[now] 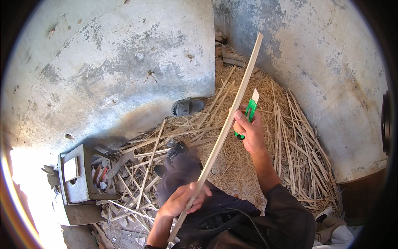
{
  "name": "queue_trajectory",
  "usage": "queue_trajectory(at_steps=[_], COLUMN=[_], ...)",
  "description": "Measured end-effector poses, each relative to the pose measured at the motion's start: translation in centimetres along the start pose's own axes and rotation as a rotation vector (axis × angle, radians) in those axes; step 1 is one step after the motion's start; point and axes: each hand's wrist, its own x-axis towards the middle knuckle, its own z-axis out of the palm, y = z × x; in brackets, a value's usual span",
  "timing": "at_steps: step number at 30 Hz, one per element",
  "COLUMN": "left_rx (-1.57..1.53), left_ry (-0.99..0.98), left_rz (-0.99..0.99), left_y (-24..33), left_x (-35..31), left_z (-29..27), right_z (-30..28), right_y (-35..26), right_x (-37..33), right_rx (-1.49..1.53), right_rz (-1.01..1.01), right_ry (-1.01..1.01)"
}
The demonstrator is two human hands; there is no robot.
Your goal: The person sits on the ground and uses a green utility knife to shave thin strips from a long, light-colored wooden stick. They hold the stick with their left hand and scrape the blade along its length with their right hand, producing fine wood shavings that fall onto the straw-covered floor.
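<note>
Frame centre: my left hand (182,201) grips the lower strip (224,128), fingers closed round it; my right hand (248,130) clamps a green knife (250,112) against its middle, above shavings (265,137).

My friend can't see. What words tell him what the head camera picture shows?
A person's left hand holds a long wooden strip, while the right hand grips a green utility knife against it. Straw and shavings cover the floor below.

Single head-worn fisheye view, looking steeply down from close above the person's lap and hands toward a straw-strewn floor (265,166) in a wall corner (214,45); edges bend.
</note>
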Motion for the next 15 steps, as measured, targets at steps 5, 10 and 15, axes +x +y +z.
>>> queue_trajectory(at_steps=[5,10,15], left_rx=[0.008,0.029,0.045], left_ry=[0.015,0.042,0.044], left_rz=[-0.016,-0.002,0.016], left_y=[0.24,0.45,0.65], left_x=[0.03,-0.1,-0.1], left_z=[0.11,0.37,0.55], right_z=[0.07,-0.06,0.26], right_y=[0.12,0.17,-0.07], right_x=[0.09,0.14,0.08], right_rx=[0.064,0.071,0.096], right_rz=[0.026,0.024,0.01], right_ry=[-0.009,-0.034,-0.043])
